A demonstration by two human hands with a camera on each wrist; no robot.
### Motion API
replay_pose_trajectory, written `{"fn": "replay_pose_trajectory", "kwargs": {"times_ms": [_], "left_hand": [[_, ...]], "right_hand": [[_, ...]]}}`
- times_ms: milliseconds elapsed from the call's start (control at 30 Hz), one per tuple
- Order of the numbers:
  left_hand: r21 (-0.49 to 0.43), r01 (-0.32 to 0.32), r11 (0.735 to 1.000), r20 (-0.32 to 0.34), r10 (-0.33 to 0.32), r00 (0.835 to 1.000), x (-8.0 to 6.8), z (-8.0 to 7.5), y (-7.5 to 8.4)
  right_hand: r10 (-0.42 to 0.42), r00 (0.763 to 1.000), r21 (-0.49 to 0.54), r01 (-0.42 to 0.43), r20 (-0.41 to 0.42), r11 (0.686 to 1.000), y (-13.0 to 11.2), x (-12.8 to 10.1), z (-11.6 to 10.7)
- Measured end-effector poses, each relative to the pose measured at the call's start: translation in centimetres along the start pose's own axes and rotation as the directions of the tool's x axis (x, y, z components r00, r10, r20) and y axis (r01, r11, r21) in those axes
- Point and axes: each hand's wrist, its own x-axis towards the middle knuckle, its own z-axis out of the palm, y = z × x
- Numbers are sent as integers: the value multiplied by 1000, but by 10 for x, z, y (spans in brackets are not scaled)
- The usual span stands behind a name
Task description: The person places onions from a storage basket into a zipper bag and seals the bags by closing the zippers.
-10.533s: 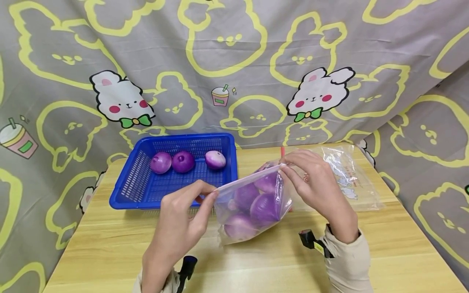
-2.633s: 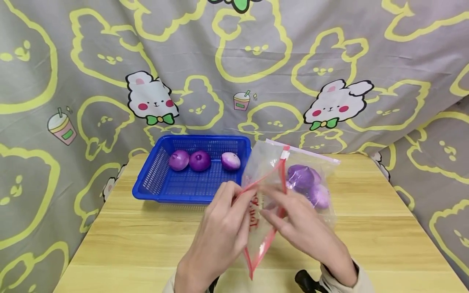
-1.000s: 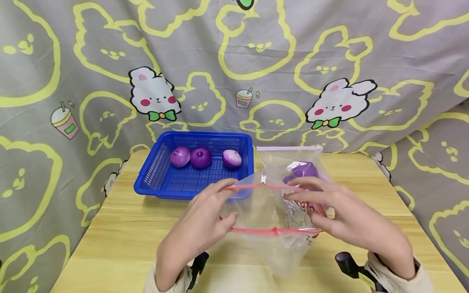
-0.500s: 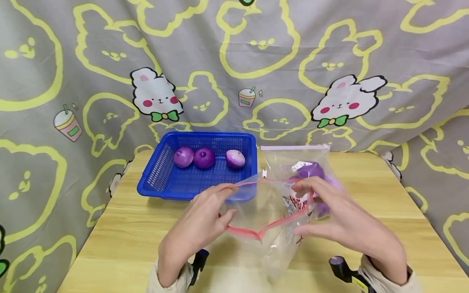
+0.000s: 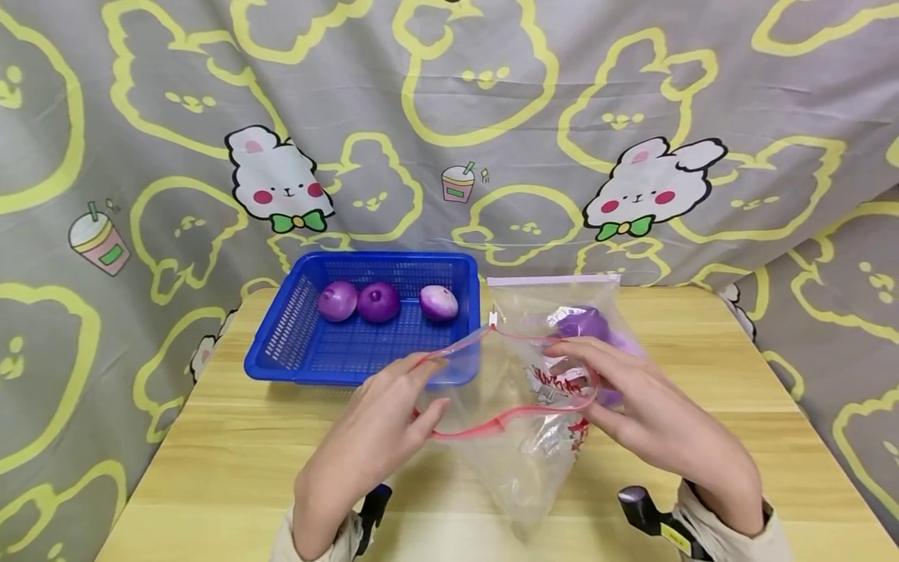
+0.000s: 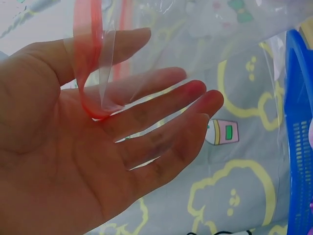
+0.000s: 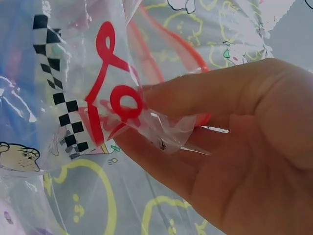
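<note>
From the head view, the clear plastic bag with red zip edging (image 5: pixel 513 468) now has a broad, rounded mouth, whereas a few seconds ago it was a narrow slit; I judge it ready to receive something. The left hand (image 5: pixel 375 425) spreads one side, fingers relaxed, and the right hand (image 5: pixel 649 410) sits at the other, its thumb nearer the rim than half a second ago. Behind the right hand lies the clear plastic bag with a lilac top strip (image 5: pixel 555 279), holding purple onions (image 5: pixel 586 324) and partly hidden. Three round purple onions (image 5: pixel 379 302) remain in the blue perforated plastic basket (image 5: pixel 281 375) on the pale wooden worktop (image 5: pixel 204 468); the bag's mouth overlaps its near right corner.

In the left wrist view, straight fingers reach past the red zip, pinching nothing.

In the right wrist view, thumb and fingers stand apart with crumpled film between.
</note>
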Motion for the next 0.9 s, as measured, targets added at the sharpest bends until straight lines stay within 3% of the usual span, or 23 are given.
{"fn": "replay_pose_trajectory", "kwargs": {"times_ms": [200, 467, 567, 767, 900], "left_hand": [[61, -46, 997, -52, 49, 997, 0, 6, 4], [76, -82, 994, -98, 89, 991, 0, 10, 10], [85, -87, 993, -108, 96, 989, -1, 11, 11], [110, -84, 990, -143, 99, 985, 1, 12, 10], [150, -30, 988, -170, 56, 984, 1, 11, 7]], "right_hand": [[32, 999, -68, -31, 9, 997, 0, 1, 0], [133, 991, -45, -132, 25, 990, -4, -1, 0], [171, 985, -42, -171, -6, 984, -6, 2, 5], [108, 983, -56, -118, -150, 991, -8, 15, 17], [67, 983, -63, -79, -174, 995, -6, 17, 18]]}}
